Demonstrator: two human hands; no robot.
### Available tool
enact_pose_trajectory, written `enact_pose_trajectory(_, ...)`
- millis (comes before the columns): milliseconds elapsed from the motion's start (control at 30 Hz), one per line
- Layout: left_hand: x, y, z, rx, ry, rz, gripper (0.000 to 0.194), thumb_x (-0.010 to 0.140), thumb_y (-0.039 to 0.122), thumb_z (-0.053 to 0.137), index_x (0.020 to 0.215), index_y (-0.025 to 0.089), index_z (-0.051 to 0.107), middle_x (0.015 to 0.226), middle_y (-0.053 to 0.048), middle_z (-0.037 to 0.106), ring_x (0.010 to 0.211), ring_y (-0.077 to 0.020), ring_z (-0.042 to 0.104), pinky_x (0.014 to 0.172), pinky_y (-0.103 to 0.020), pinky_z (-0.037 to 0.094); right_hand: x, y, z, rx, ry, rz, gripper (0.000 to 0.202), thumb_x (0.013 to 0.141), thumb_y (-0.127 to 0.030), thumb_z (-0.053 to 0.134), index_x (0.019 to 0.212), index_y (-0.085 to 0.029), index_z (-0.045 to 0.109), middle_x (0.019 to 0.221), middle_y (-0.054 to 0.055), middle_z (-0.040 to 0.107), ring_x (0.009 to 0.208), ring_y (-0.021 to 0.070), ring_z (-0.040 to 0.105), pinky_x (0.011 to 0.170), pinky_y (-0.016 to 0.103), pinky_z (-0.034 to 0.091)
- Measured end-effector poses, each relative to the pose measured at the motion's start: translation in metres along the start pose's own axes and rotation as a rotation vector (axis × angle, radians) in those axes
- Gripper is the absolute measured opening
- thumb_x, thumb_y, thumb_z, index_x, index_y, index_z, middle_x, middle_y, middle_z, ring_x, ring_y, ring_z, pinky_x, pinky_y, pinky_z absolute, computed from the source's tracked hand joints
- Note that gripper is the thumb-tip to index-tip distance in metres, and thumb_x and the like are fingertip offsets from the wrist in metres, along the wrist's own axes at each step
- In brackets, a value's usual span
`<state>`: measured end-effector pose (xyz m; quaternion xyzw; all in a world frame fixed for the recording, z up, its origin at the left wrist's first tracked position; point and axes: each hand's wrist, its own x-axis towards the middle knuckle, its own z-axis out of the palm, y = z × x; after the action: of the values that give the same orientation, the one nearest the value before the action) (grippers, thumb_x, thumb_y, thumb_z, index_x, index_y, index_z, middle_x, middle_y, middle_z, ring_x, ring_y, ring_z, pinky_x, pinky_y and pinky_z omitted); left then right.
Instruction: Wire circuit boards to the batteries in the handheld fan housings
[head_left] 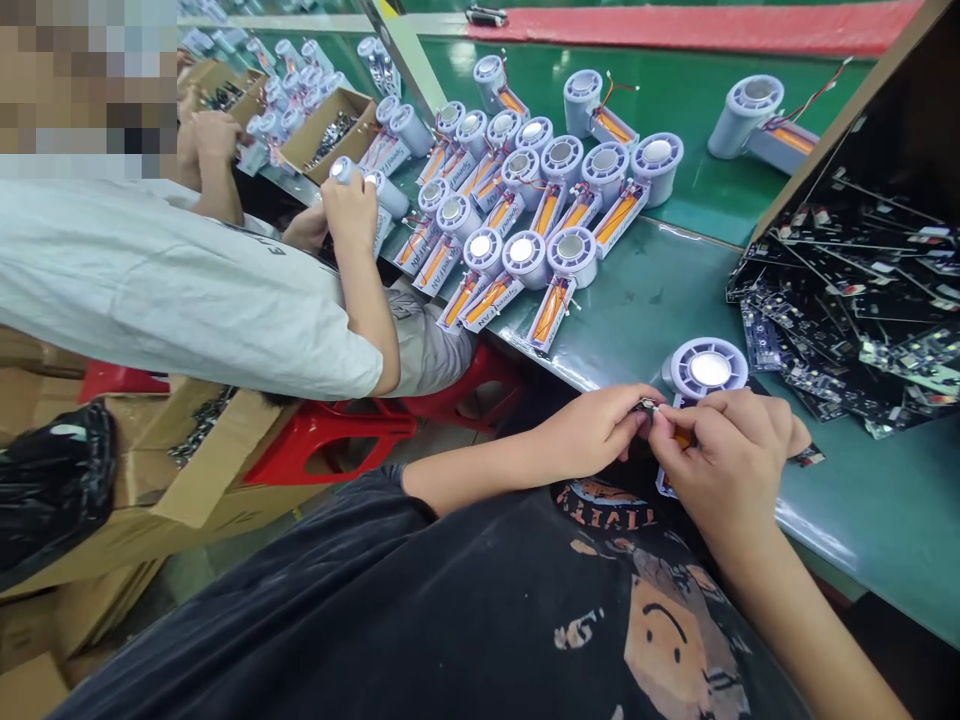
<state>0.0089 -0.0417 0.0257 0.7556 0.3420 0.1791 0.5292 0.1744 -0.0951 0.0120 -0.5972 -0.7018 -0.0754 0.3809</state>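
My left hand (611, 430) pinches a small black circuit board (645, 404) between thumb and fingers. Right up against it, my right hand (731, 450) has thumb and forefinger closed on a tiny white plug (656, 411), partly hidden by the fingertips. Behind and below both hands is a pale lavender handheld fan body (705, 368) with a round silver hub. Its opened handle, showing a bit of orange, is mostly covered by my right hand. Whether the plug sits in the board's socket I cannot tell.
Rows of similar fan bodies (562, 160) with orange cells and wires stand on the green table (637, 310). At right, a box (847, 250) spills circuit boards. A co-worker in a white shirt (195, 290) sits left, near a carton (330, 130) and red stools (330, 440).
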Motion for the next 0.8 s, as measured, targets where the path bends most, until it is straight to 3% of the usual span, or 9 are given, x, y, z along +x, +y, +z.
enact_pose_trajectory(67,0.000,-0.001,0.001,0.076,0.008,0.033,0.026,0.099,0.016,0.039,0.118,0.012,0.056,0.079,0.000,0.064,0.058,-0.0098,0.060,0.069,-0.028,0.054,-0.001,-0.001,0.000,-0.029,-0.006,-0.012,0.022,0.087,-0.024,0.068,0.066,-0.022,0.065,0.072,0.005,0.060,0.075,0.0200,0.048,0.072,0.037,0.035)
enact_pose_trajectory(133,-0.001,-0.002,0.003,0.160,0.032,0.072,0.027,0.100,0.017,0.039,0.120,0.012,0.056,0.096,-0.008,0.070,0.075,-0.0155,0.068,0.080,-0.035,0.057,-0.002,-0.002,-0.001,-0.061,-0.020,-0.024,0.022,0.087,-0.022,0.069,0.065,-0.021,0.064,0.071,0.005,0.059,0.076,0.0204,0.049,0.072,0.037,0.036)
enact_pose_trajectory(233,-0.001,-0.003,0.007,0.253,0.074,0.113,0.030,0.100,0.019,0.038,0.125,0.011,0.052,0.122,-0.018,0.068,0.110,-0.0250,0.068,0.096,-0.043,0.056,-0.003,-0.003,0.000,-0.106,-0.028,-0.023,0.025,0.085,-0.021,0.070,0.062,-0.021,0.062,0.069,0.005,0.058,0.076,0.0210,0.050,0.072,0.038,0.036)
enact_pose_trajectory(300,-0.001,-0.001,0.010,0.258,0.083,0.113,0.033,0.100,0.018,0.037,0.129,0.009,0.050,0.128,-0.021,0.064,0.118,-0.0272,0.065,0.099,-0.046,0.054,-0.004,-0.003,0.001,-0.128,-0.019,-0.010,0.025,0.085,-0.020,0.070,0.062,-0.021,0.061,0.069,0.004,0.059,0.076,0.0206,0.052,0.072,0.038,0.036)
enact_pose_trajectory(367,0.000,0.001,0.010,0.205,0.071,0.096,0.035,0.099,0.017,0.037,0.130,0.008,0.049,0.123,-0.021,0.066,0.113,-0.0262,0.067,0.098,-0.045,0.055,-0.005,-0.003,0.002,-0.137,-0.002,0.008,0.025,0.085,-0.020,0.070,0.062,-0.021,0.060,0.070,0.004,0.060,0.075,0.0199,0.053,0.072,0.037,0.036)
enact_pose_trajectory(467,0.001,0.004,0.010,0.067,0.032,0.036,0.036,0.099,0.017,0.037,0.132,0.009,0.049,0.094,-0.009,0.071,0.084,-0.0195,0.070,0.087,-0.039,0.058,-0.006,-0.002,0.003,-0.134,0.025,0.018,0.025,0.084,-0.020,0.072,0.061,-0.021,0.060,0.070,0.004,0.061,0.075,0.0192,0.053,0.072,0.037,0.037)
enact_pose_trajectory(600,0.002,0.003,0.010,-0.030,0.010,-0.012,0.038,0.099,0.016,0.036,0.135,0.012,0.047,0.067,0.003,0.060,0.062,-0.0145,0.063,0.076,-0.035,0.058,-0.003,-0.002,0.002,-0.149,0.002,-0.022,0.028,0.085,-0.021,0.069,0.060,-0.021,0.059,0.069,0.004,0.058,0.075,0.0194,0.049,0.072,0.036,0.036)
enact_pose_trajectory(700,0.002,0.001,0.010,0.001,0.022,0.006,0.039,0.097,0.015,0.038,0.135,0.012,0.048,0.073,0.000,0.064,0.072,-0.0166,0.067,0.084,-0.038,0.058,-0.001,-0.002,0.001,-0.152,-0.025,-0.040,0.030,0.087,-0.022,0.067,0.058,-0.020,0.059,0.068,0.005,0.056,0.076,0.0201,0.046,0.072,0.037,0.035)
enact_pose_trajectory(800,0.002,0.000,0.010,0.047,0.033,0.037,0.038,0.098,0.015,0.038,0.135,0.012,0.047,0.099,-0.009,0.071,0.102,-0.0228,0.070,0.095,-0.043,0.057,-0.001,-0.003,0.002,-0.149,-0.002,0.000,0.028,0.086,-0.021,0.067,0.059,-0.021,0.060,0.070,0.006,0.057,0.077,0.0208,0.046,0.071,0.037,0.033)
